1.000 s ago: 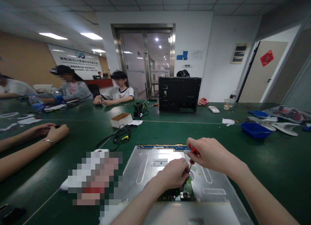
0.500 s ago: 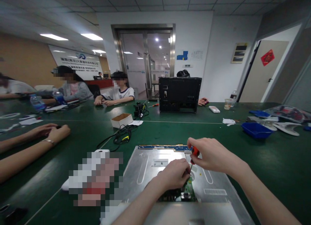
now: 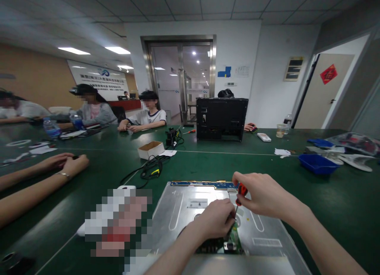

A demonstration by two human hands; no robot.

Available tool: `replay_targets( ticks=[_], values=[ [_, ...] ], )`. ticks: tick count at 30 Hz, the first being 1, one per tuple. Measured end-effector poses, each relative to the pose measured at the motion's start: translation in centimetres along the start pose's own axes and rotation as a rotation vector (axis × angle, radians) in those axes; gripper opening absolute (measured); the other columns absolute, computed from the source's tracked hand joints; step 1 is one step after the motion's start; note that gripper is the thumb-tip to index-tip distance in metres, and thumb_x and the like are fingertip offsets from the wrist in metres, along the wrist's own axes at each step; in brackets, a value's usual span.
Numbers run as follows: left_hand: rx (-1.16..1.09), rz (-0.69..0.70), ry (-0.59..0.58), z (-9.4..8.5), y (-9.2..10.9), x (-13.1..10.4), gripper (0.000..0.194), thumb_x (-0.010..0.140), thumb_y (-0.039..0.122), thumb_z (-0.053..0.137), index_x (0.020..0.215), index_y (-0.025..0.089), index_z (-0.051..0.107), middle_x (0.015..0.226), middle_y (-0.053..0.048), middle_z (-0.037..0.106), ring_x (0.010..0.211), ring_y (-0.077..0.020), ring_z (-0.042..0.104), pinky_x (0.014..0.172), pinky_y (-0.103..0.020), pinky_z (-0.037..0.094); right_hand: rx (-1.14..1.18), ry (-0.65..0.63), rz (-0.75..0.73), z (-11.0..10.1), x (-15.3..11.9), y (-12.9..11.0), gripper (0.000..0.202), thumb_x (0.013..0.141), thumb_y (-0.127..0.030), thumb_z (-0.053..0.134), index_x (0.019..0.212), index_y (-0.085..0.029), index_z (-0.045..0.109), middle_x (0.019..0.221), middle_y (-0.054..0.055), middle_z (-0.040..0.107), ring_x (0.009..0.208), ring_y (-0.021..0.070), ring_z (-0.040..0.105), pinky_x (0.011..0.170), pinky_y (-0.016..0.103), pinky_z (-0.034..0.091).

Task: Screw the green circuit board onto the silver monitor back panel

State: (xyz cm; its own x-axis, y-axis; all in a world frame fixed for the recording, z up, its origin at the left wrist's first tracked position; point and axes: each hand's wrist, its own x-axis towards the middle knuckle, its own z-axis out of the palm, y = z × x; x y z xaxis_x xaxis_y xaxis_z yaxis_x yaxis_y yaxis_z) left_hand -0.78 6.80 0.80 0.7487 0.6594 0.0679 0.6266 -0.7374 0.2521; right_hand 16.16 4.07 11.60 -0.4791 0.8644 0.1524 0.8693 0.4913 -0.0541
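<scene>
Screwdriver (image 3: pixel 242 189) stands steeply in our right hand (image 3: pixel 263 192), likely for easy turning — our left hand (image 3: pixel 217 219) curls close below, by the board (image 3: pixel 236 238); its grip we cannot tell.

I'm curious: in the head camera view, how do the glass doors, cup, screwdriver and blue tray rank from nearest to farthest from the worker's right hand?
From the right hand:
1. Screwdriver: in its grip.
2. Blue tray: off to the right, somewhat ahead.
3. Cup: well ahead.
4. Glass doors: far background, to the left.
</scene>
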Motion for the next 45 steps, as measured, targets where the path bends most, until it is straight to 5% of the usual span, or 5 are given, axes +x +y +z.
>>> replay_targets(
  ticks=[18,25,31,38,45],
  values=[
    [-0.014,-0.007,-0.018,0.26,-0.11,0.2,0.005,0.082,0.016,0.056,0.085,0.018,0.059,0.089,-0.006,0.067,0.083,-0.0227,0.062,0.067,-0.028,0.044,-0.092,0.024,0.035,0.42,0.32,-0.07,0.016,0.089,-0.04,0.059,0.091,-0.024,0.062,0.075,0.004,0.071,0.067,0.0236,0.065,0.052,0.027,0.027],
    [-0.006,0.005,-0.011,0.23,-0.11,0.11,0.006,0.082,0.018,0.057,0.087,0.018,0.059,0.092,-0.006,0.066,0.081,-0.0219,0.061,0.068,-0.028,0.044,0.007,0.025,-0.03,0.41,0.05,0.1,0.014,0.08,-0.02,0.062,0.093,-0.023,0.057,0.077,0.0,0.07,0.069,0.0195,0.063,0.053,0.026,0.026],
    [0.011,0.007,-0.019,0.28,-0.12,0.09,0.005,0.082,0.018,0.056,0.087,0.018,0.058,0.09,-0.006,0.066,0.084,-0.0231,0.062,0.068,-0.029,0.044,-0.071,0.061,0.003,0.7,0.2,0.12,0.017,0.089,-0.04,0.058,0.089,-0.023,0.061,0.07,0.003,0.068,0.063,0.0216,0.062,0.051,0.027,0.022],
    [-0.002,0.002,-0.005,0.24,-0.07,0.02,0.004,0.082,0.019,0.058,0.085,0.019,0.058,0.091,-0.006,0.065,0.081,-0.0217,0.061,0.067,-0.028,0.044,0.001,0.034,-0.027,0.4,0.02,0.01,0.012,0.08,-0.019,0.06,0.091,-0.023,0.057,0.077,0.001,0.069,0.068,0.0186,0.062,0.053,0.026,0.026],
    [-0.006,-0.002,-0.02,0.17,-0.07,0.15,0.002,0.082,0.019,0.057,0.084,0.019,0.058,0.086,-0.005,0.066,0.081,-0.0223,0.061,0.065,-0.028,0.043,-0.07,0.022,0.032,0.52,0.3,0.22,0.015,0.091,-0.038,0.055,0.092,-0.025,0.062,0.07,0.002,0.068,0.064,0.0212,0.063,0.051,0.026,0.025]
  ],
)
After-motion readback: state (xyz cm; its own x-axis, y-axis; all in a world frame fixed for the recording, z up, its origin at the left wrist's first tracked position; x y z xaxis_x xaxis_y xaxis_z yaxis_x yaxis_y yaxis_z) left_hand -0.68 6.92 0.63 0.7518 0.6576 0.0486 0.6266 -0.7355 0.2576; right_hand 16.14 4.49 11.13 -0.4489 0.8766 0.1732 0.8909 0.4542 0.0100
